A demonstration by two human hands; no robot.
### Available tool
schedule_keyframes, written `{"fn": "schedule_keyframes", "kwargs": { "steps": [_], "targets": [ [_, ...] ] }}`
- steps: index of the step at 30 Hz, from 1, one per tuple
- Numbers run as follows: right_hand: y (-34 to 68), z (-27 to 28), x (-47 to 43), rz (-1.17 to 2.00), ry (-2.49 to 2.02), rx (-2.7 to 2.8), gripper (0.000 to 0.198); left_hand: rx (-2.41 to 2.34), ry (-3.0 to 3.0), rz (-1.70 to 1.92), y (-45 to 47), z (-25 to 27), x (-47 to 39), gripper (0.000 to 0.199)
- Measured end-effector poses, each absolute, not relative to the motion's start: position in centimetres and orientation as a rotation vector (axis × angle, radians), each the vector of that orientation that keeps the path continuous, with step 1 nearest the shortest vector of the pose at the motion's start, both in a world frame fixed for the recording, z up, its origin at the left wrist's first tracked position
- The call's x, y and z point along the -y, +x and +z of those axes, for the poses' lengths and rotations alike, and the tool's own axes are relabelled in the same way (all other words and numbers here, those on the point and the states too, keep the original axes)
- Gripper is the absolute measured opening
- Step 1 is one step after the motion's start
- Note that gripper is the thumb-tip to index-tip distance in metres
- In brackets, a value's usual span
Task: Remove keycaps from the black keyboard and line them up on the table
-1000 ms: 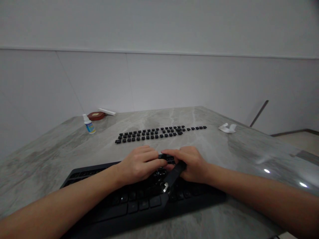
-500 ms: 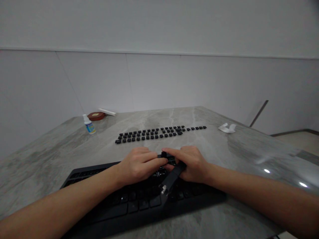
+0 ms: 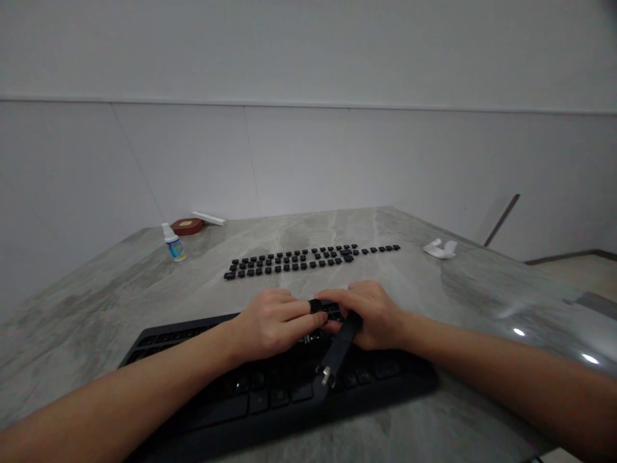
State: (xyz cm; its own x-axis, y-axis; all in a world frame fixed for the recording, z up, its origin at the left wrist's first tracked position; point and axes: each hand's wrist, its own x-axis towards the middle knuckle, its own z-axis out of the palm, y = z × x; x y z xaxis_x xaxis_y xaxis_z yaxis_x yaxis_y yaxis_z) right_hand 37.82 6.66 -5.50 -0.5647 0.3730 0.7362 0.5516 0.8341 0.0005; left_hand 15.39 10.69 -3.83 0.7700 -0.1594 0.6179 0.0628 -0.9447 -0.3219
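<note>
Across the table in front of me lies a black keyboard (image 3: 284, 418), partly covered by my forearms and hands. My left hand (image 3: 272, 321) is closed over its upper middle, thumb and forefinger pinching a small black keycap (image 3: 315, 305). My right hand (image 3: 373, 315) meets it there, its forefinger against the same keycap. Held in the curl of that right hand is a black keycap puller (image 3: 341, 347), its metal-tipped end slanting down toward me over the keys. Bare key sockets partly show around the fingertips.
Beyond the keyboard, several loose keycaps (image 3: 286, 260) lie in rows on the grey marbled table (image 3: 434, 296). A white spray bottle (image 3: 174, 244), a reddish-brown case (image 3: 187, 226) and a white strip (image 3: 209, 218) are at the back left. Crumpled white tissue (image 3: 440, 249) lies to the right.
The far end of the keycap puller has swung slightly right and down. The pinched keycap sits a little lower between the fingers. Both hands otherwise stay in nearly the same place.
</note>
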Motion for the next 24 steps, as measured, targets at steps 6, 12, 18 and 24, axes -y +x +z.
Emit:
{"fn": "schedule_keyframes", "kwargs": {
  "steps": [6,12,18,24],
  "targets": [
    [38.6,-5.5,-7.3,-0.21,-0.686,2.261,0.03,-0.04,-2.638,-0.968,15.5,-3.9,-10.6,0.017],
    [39.2,-5.2,-7.6,-0.24,-0.693,2.27,0.03,0.044,-2.656,-0.998,15.4,-4.0,-10.5,0.018],
    [42.6,-3.7,-9.8,-0.382,-0.846,2.347,0.033,0.076,-2.687,-0.943,15.2,-3.9,-10.4,0.021],
    [48.9,-2.6,-12.9,-0.068,-1.489,2.311,0.036,0.088,-2.713,-0.937,15.1,-4.1,-10.5,0.023]
  ]
}}
